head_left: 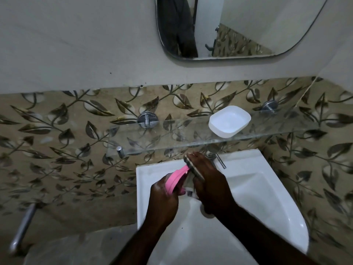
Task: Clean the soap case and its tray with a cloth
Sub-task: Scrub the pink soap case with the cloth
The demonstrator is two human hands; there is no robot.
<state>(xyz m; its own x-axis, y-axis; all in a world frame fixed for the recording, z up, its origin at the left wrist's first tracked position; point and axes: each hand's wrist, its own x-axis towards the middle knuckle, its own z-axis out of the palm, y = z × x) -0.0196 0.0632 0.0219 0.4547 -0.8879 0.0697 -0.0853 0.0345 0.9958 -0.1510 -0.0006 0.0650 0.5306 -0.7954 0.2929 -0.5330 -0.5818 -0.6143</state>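
Over sink (pixel 267 190), left hand (pixel 162 197) grips pink tray (pixel 174 178) (right hand (pixel 210 182) holds pad (pixel 191 167)).

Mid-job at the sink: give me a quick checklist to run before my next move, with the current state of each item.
1. Pink plastic tray secure in the left hand: ok, fingers curl round it.
2. Flat grey cleaning pad in the right hand and against the tray: ok.
3. Work held over the white ceramic sink: ok.
4. White plastic soap case stable on the clear glass shelf: ok, it sits upright but near the front edge.
5. Water at the chrome tap: cannot tell, the right hand partly hides it.
6. Tray surface clean: cannot tell, the hands cover it.
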